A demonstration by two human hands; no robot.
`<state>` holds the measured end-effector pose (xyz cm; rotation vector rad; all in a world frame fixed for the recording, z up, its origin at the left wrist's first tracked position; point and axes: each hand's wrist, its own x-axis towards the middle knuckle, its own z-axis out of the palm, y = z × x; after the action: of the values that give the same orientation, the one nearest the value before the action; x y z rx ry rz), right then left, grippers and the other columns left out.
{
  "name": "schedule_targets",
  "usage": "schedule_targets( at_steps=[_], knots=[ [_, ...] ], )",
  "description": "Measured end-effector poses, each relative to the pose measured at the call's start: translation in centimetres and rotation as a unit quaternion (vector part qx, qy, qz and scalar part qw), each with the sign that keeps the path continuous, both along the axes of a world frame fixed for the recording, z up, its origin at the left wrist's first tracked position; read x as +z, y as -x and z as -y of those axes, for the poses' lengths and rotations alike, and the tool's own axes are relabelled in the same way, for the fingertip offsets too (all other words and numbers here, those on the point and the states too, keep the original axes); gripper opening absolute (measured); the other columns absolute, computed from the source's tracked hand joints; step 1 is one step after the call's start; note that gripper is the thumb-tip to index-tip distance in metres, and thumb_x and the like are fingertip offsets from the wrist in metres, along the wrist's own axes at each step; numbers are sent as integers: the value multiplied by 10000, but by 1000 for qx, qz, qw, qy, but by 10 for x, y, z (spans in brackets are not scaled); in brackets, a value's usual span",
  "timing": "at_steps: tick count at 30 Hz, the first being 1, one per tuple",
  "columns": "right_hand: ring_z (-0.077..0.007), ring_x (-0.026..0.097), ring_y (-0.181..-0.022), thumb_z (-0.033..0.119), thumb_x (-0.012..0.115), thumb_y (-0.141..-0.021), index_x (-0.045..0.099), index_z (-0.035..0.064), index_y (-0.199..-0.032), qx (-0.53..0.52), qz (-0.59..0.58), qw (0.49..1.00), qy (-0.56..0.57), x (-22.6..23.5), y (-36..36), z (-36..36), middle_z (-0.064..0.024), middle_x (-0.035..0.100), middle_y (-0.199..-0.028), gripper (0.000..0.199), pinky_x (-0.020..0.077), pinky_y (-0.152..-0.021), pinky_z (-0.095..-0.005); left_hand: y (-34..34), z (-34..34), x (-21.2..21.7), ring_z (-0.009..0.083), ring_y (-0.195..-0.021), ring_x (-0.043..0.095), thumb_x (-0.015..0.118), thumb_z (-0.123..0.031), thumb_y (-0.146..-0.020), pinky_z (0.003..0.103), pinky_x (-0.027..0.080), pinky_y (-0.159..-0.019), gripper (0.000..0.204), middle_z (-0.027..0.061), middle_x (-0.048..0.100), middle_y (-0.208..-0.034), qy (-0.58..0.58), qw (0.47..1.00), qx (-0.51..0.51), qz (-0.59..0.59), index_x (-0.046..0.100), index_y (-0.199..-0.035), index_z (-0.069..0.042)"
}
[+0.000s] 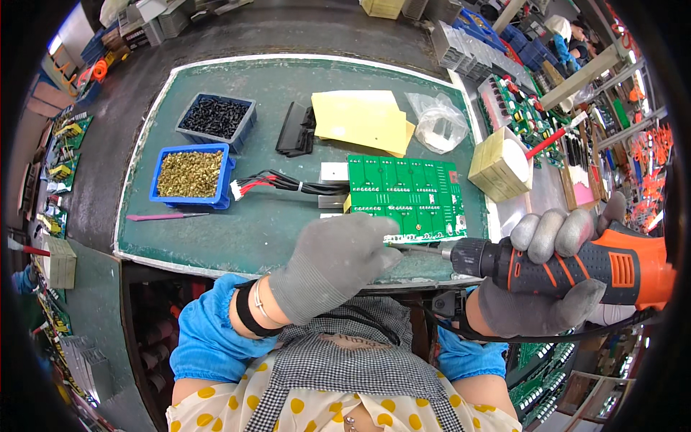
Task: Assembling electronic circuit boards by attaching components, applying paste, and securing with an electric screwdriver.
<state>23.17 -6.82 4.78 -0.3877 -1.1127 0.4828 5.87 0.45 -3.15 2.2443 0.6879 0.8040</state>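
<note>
A green circuit board lies near the front of the green table, with a bundle of black and red wires coming off its left side. My gloved right hand is wrapped round an orange and black power screwdriver, held level with its long bit pointing left along the board's near edge. Beside the bit's tip, my gloved left hand has its fingers pinched together at the board's near edge. What they pinch, if anything, is hidden.
Left on the table stand a blue bin of brass-coloured screws, a grey bin of black screws and purple tweezers. Behind the board are black parts, yellow sheets and a plastic bag. A wooden block-shaped holder sits right.
</note>
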Motion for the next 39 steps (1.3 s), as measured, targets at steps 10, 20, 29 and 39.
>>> schedule_targets(
  at_steps=[10,20,29,39],
  knots=[
    [-181,518,-733,409,622,-920,440,-22,-1150,-134,43,985,105,-11,5,-9,-79,496,-918,521,464,-705,-347,17,-18,1,269,-737,646,792,-239,-744,378,503,-659,585,91,628,-790,31,995,-3,-93,576,-1256,-56],
    [-202,549,-665,389,771,-807,508,16,-1007,-70,142,961,227,-4,6,-31,-90,544,-818,498,480,-623,-344,10,-26,2,306,-773,647,739,-260,-786,401,512,-672,430,103,635,-848,30,985,-29,-166,618,-1164,-94],
    [-227,572,-711,425,776,-815,508,19,-997,47,143,979,137,-7,0,-29,-105,564,-804,520,488,-681,-358,12,-29,-3,312,-797,655,741,-265,-784,402,526,-691,429,110,643,-856,38,986,-40,-159,617,-1153,-85],
    [-179,535,-685,413,689,-881,346,-78,-1291,39,180,974,129,-7,0,-25,-84,493,-852,726,487,-610,-360,11,-30,-1,326,-846,664,734,-284,-791,419,533,-726,434,133,660,-907,54,980,-42,-186,621,-1154,-75]
  ],
)
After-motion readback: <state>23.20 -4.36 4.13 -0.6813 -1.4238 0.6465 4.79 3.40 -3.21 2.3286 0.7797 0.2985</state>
